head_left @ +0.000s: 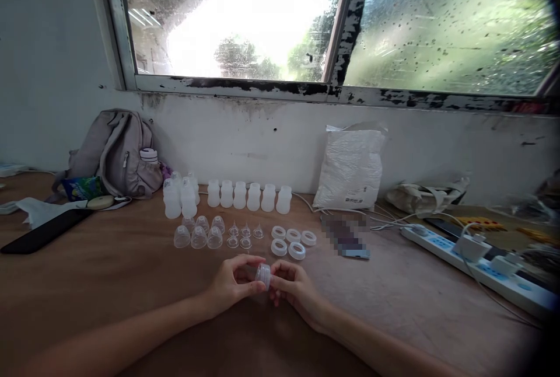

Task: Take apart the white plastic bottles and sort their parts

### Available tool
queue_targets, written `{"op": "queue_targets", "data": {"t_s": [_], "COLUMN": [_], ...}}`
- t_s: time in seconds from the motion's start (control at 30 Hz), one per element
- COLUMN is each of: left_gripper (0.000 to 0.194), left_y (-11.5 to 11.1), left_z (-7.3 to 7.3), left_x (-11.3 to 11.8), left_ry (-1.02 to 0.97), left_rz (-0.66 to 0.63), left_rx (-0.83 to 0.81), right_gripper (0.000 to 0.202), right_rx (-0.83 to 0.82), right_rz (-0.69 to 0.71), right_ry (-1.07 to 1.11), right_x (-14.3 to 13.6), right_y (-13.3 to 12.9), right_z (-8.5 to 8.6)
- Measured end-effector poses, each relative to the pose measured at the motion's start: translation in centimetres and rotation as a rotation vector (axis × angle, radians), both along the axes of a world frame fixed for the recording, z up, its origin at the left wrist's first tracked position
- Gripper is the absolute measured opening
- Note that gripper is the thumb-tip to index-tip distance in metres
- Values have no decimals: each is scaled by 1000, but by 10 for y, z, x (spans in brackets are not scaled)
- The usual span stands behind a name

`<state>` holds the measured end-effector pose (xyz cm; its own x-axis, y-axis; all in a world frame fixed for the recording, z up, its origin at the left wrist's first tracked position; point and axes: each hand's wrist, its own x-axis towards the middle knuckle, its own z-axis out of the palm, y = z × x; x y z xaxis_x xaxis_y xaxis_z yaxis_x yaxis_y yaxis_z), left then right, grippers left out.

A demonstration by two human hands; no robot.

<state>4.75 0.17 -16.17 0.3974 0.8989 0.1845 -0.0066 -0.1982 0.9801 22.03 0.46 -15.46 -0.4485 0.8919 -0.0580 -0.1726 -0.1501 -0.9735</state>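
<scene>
My left hand (240,280) is closed around the rim of a translucent bottle collar ring (263,276), held on edge above the table. Against the ring's right side, the fingers of my right hand (294,288) are pinched together; what lies between them is hidden. Just beyond my hands lie several white collar rings (279,247) and, left of those, several clear silicone bottle teats (245,243). Clear dome caps (199,238) stand farther left. Behind them is a row of frosted baby bottles (240,195), and on the left is a cluster of capped bottles (172,202).
A phone (350,240), partly blurred, lies right of the rings. A white power strip (476,269) with plugged chargers and cables runs along the right. Against the wall rest a white plastic bag (351,168) and a grey backpack (118,155). A black flat strip (46,231) lies left.
</scene>
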Motion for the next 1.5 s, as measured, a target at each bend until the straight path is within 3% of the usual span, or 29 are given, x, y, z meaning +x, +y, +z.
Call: {"op": "queue_targets", "data": {"t_s": [0.17, 0.3, 0.43, 0.63, 0.8, 0.9, 1.03, 1.23, 1.37, 1.5], "left_gripper": [50, 47, 45, 49, 37, 29, 24, 21, 25, 28], "left_y": [2, 3, 3, 1, 5, 9, 12, 4, 2, 3], "left_z": [1, 1, 4, 6, 3, -1, -3, 8, 12, 12], "left_x": [0, -2, -1, 0, -6, -11, -16, -17, -16, -16], "left_ry": [-3, -31, -71, -71, 38, 21, 95, 422, 460, 490], "left_rz": [41, 2, -23, -36, 79, 76, 41, 157, 140, 88], "left_rx": [-43, -29, -34, -126, -81, -57, -7, 317, 324, 339], "right_gripper": [25, 46, 42, 36, 41, 43, 37, 35, 37, 33], "right_rx": [38, 271, 418, 475, 459, 487, 686, 850, 851, 750], "right_rz": [35, 62, -11, -77, -122, -182, -245, -405, -571, -550], "right_ry": [54, -84, -238, -286, -283, -327, -544, -928, -1171, -1304], "right_x": [8, 6, 2, 4, 11, 22, 44, 75, 92, 102], "right_y": [1, -1, -1, 3, 7, 10, 11, 14, 24, 37], "right_z": [1, -2, -8, -10, -11, -11, -9, -6, -6, -11]}}
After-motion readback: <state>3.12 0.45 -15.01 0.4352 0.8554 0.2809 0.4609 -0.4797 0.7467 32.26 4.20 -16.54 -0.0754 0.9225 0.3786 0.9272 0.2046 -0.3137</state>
